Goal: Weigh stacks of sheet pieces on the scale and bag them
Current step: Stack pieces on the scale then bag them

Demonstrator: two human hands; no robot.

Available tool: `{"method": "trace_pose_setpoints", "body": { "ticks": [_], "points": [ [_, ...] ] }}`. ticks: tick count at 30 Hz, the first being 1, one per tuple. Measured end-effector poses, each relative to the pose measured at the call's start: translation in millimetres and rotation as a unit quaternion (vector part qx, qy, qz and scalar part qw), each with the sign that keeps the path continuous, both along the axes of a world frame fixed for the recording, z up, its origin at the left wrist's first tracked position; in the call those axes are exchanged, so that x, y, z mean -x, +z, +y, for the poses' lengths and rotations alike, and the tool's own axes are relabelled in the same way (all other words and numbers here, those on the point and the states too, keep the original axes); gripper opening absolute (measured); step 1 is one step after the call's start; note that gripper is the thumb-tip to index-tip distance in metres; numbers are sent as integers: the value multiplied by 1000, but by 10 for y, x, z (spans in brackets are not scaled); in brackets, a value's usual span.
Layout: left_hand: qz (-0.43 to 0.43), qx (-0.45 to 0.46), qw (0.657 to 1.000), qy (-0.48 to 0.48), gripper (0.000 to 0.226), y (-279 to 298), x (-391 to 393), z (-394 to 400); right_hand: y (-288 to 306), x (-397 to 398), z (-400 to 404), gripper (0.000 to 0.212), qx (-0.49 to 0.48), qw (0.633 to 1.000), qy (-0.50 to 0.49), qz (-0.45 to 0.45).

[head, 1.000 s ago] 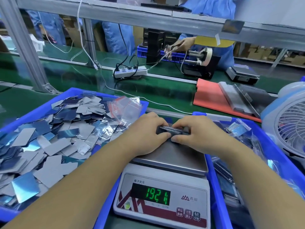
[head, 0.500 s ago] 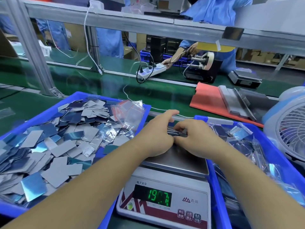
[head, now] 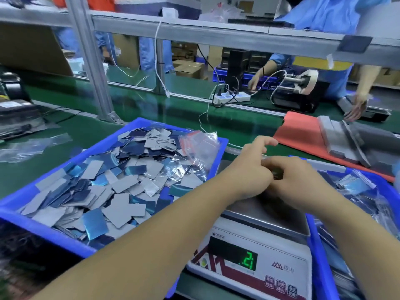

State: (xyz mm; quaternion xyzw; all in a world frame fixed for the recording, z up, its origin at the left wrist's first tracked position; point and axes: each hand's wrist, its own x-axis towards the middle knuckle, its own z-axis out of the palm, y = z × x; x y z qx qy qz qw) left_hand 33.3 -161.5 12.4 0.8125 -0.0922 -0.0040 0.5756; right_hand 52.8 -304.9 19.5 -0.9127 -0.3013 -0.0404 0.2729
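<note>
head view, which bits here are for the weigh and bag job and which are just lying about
For the job: scale, left bin of loose sheet pieces, empty bags, right bin of bagged pieces.
Lying about: fan, red mat, power strip.

scale (head: 255, 252) display reading green "21" (blurred), small red button labels unreadable
</note>
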Motion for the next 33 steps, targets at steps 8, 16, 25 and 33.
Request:
{"method": "trace_pose_setpoints", "body": {
  "ticks": [8, 16, 25, 33],
  "points": [
    [0, -32, 999, -6, 55, 49, -32, 246, -72, 20, 47, 34, 24, 1000, 19, -4],
    [135, -476, 848, 191, 25, -232, -214, 1501, -56, 20, 65, 25, 38, 999, 14, 15],
    [190, -467, 840, 201, 13, -185, -216, 1567, -96, 6, 30, 16, 30, 999, -12, 28],
    [80, -288, 918, 263, 24, 234, -172, 1391, -90, -11, 12, 15, -89, 990, -40, 101]
  ]
}}
